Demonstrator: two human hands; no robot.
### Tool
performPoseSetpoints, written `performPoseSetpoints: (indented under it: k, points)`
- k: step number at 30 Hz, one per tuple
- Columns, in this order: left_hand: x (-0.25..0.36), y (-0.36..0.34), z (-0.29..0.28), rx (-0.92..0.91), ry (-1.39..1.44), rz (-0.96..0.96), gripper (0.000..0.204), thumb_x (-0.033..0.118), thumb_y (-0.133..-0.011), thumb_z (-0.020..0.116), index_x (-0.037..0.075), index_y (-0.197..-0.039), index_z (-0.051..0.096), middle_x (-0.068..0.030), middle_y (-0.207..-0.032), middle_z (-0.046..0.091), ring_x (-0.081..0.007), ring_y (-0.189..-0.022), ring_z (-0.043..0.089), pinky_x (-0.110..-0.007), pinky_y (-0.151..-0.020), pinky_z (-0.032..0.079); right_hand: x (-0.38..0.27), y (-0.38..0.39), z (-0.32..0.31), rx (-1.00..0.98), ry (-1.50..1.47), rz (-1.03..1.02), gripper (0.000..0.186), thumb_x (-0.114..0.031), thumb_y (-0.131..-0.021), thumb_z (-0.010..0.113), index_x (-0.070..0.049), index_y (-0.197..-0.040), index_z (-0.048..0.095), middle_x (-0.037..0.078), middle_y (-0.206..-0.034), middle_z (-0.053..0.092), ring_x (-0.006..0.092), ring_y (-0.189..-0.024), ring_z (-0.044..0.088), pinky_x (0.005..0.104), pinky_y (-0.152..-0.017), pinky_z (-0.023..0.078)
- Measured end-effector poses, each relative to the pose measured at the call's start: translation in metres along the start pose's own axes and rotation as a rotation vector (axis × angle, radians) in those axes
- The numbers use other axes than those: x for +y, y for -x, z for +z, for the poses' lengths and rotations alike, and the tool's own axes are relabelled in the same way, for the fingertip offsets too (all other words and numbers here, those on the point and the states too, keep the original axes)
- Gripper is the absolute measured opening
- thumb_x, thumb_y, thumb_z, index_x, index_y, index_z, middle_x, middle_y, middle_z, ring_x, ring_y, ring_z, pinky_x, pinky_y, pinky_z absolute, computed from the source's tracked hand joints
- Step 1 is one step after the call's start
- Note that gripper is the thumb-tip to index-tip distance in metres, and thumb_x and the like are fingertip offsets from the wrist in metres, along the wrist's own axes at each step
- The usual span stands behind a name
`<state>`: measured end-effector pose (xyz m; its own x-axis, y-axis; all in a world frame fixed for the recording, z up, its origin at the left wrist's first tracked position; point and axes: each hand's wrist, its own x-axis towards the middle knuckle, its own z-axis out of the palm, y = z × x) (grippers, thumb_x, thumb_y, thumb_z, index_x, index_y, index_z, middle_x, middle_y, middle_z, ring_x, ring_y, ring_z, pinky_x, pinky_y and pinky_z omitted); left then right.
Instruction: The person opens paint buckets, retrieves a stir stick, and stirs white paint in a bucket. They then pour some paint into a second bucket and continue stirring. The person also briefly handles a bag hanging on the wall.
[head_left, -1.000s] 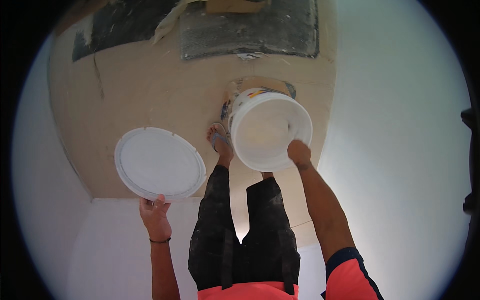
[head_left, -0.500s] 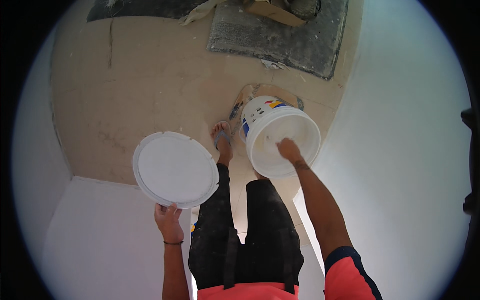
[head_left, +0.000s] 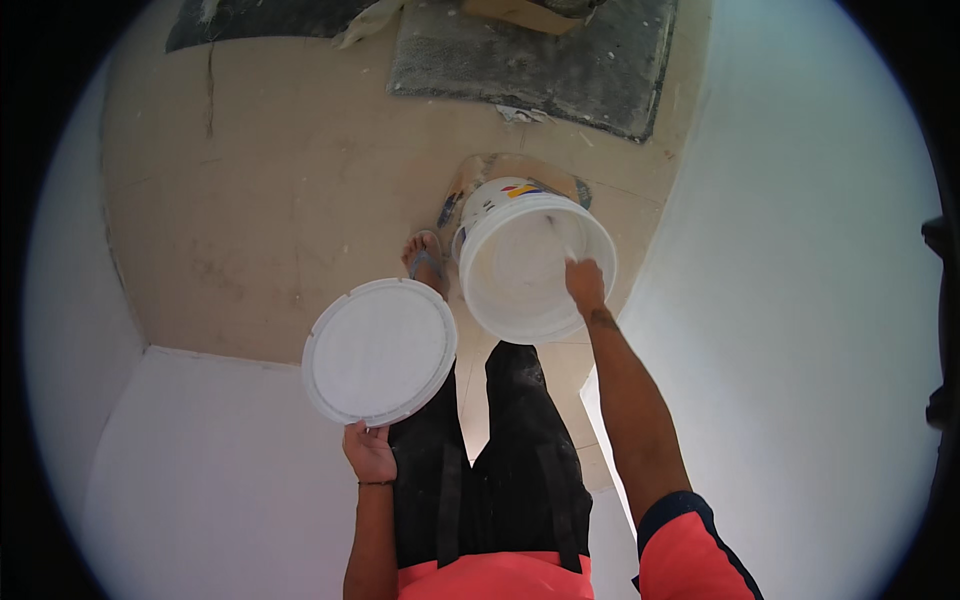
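The left hand [head_left: 369, 450], its grip closed on the white lid's [head_left: 380, 351] near edge, has carried it right toward the open white bucket [head_left: 530, 262], whose right rim the right hand [head_left: 584, 284] now grips.

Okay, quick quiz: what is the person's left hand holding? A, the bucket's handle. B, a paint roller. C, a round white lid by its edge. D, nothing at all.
C: the left hand grips the near edge of the round white lid, held out flat beside the open white bucket, while the right hand is at the bucket's rim.
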<state>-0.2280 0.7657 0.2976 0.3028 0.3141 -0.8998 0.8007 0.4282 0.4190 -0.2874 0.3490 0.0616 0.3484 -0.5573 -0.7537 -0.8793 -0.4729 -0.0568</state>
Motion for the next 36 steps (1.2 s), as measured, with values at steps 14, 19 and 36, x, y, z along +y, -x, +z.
performPoseSetpoints:
  k: [14,19,36]
  points:
    - [-0.012,-0.005,0.004,0.053,-0.061,-0.031,0.03,0.018,-0.087,0.061,0.003,-0.113,0.057,-0.0099,-0.123,0.057,-0.0266,-0.116,0.053,-0.044,-0.101,0.045,-0.008,0.058,-0.038,-0.276,0.083,-0.021,0.041,-0.035,-0.096,0.055,0.005,-0.1,0.064,0.03,-0.099,0.067,0.0477,-0.098,0.064,0.0519,-0.085,0.052]
    - [-0.01,-0.009,0.012,0.034,-0.068,-0.003,0.027,0.018,-0.088,0.06,0.003,-0.11,0.057,-0.0101,-0.124,0.057,-0.0265,-0.116,0.054,-0.043,-0.102,0.045,-0.008,0.071,-0.058,-0.545,0.064,-0.157,0.038,-0.034,-0.095,0.055,0.002,-0.094,0.066,0.026,-0.102,0.068,0.0465,-0.101,0.063,0.0512,-0.088,0.051]
    - [-0.031,-0.009,-0.011,0.019,-0.072,0.024,0.028,0.017,-0.088,0.06,0.002,-0.111,0.054,-0.0101,-0.125,0.055,-0.0267,-0.118,0.053,-0.043,-0.103,0.045,-0.007,0.094,-0.06,-0.371,-0.279,0.1,0.042,-0.035,-0.093,0.056,0.005,-0.084,0.066,0.029,-0.089,0.065,0.0476,-0.089,0.062,0.0527,-0.082,0.047]
